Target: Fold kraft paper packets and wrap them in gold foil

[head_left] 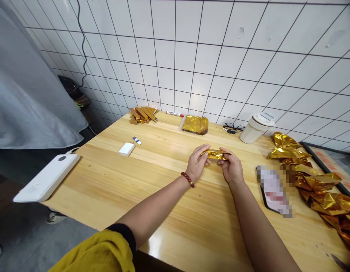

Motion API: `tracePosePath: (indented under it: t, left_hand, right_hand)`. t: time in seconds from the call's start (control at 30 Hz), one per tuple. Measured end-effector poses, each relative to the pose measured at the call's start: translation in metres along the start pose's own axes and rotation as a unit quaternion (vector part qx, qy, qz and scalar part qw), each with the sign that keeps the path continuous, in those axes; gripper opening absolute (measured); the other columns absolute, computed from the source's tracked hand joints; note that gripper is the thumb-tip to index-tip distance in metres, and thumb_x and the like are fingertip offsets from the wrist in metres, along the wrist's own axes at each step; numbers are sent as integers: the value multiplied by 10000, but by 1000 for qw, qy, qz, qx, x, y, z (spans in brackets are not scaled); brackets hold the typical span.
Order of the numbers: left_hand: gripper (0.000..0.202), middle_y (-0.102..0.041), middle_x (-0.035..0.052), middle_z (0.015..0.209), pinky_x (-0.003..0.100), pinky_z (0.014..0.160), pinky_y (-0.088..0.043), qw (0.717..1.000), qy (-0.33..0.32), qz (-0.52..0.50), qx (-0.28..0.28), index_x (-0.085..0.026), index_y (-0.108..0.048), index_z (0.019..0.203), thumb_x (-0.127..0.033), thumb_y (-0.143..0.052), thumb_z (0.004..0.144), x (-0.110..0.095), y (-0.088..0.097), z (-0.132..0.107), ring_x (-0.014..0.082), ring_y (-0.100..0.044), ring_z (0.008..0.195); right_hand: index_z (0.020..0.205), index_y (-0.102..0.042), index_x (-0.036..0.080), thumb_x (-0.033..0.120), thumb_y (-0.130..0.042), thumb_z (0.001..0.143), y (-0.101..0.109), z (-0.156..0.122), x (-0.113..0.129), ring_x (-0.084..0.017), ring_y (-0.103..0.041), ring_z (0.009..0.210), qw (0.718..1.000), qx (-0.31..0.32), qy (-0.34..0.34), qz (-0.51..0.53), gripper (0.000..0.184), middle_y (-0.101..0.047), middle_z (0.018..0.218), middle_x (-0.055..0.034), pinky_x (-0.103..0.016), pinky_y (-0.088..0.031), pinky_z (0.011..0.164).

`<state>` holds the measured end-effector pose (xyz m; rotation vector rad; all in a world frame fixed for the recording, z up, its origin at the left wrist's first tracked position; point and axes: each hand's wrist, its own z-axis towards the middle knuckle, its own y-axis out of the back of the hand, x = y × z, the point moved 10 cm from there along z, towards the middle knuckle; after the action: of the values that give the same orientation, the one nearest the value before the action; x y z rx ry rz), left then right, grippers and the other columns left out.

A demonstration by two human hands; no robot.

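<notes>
Between my two hands is a narrow folded strip of gold foil paper (216, 155), held level just above the wooden table (163, 181). My left hand (196, 162) pinches its left end, with a red bead bracelet on that wrist. At the right end, the fingers of my right hand (232, 166) are closed on the same strip. Beyond my hands lies a stack of gold foil sheets (195, 124). Folded gold foil pieces (313, 177) are heaped along the right side, and flat strips of gold foil (143, 114) are piled at the back left.
A phone (273, 190) lies right of my hands. Behind it stand a cream lidded cup (255, 128) and dark glasses (233, 127). A marker (175, 113) is by the tiled wall. Leftward are a white charger (126, 149), a small blue-white tube (137, 140) and a white device (47, 177).
</notes>
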<state>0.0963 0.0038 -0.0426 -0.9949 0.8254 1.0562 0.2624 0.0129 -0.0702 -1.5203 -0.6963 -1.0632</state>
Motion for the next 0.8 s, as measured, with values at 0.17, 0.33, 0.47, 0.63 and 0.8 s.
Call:
tracePosePath:
  t: [0.17, 0.33, 0.47, 0.63, 0.8]
  left_hand:
    - [434, -511, 140, 1383, 198, 599, -536, 1000, 8, 10, 15, -216, -603, 1268, -427, -576, 889, 3, -5, -1, 53, -637, 653]
    - [411, -508, 131, 1387, 198, 587, -533, 1000, -6, 21, 14, -228, -599, 1274, -427, -512, 924, 1, -3, -1, 49, -637, 642]
    - [381, -479, 128, 1420, 220, 609, -546, 998, -27, 31, 37, -239, -623, 1248, -410, -510, 927, -7, -7, -3, 54, -636, 652]
    - [391, -470, 137, 1429, 246, 623, -560, 997, -38, 47, 54, -234, -607, 1269, -407, -491, 938, -13, -13, -6, 67, -631, 657]
    - [401, -471, 143, 1420, 242, 602, -562, 998, -27, 49, 39, -225, -603, 1269, -416, -494, 935, -9, -9, -4, 68, -629, 652]
  right_hand:
    - [888, -741, 175, 249, -747, 625, 1, -2, 4, -45, -437, 466, 1000, -16, 16, -7, 274, -643, 720, 2, -211, -370, 444]
    - [864, -735, 186, 202, -794, 568, 3, -2, 2, -51, -444, 476, 1000, -8, 15, 5, 302, -639, 660, 11, -201, -361, 450]
    - [801, -725, 173, 170, -777, 556, 6, 2, 1, -48, -468, 496, 1000, -13, 16, 17, 251, -678, 718, -18, -189, -359, 458]
    - [909, -722, 194, 166, -739, 567, 5, 0, 3, -58, -481, 501, 999, -12, 9, 37, 343, -655, 662, 11, -178, -375, 462]
    - [1054, -692, 246, 128, -807, 543, 1, -1, 3, -69, -531, 543, 999, 14, 13, 37, 536, -691, 756, 16, -188, -423, 495]
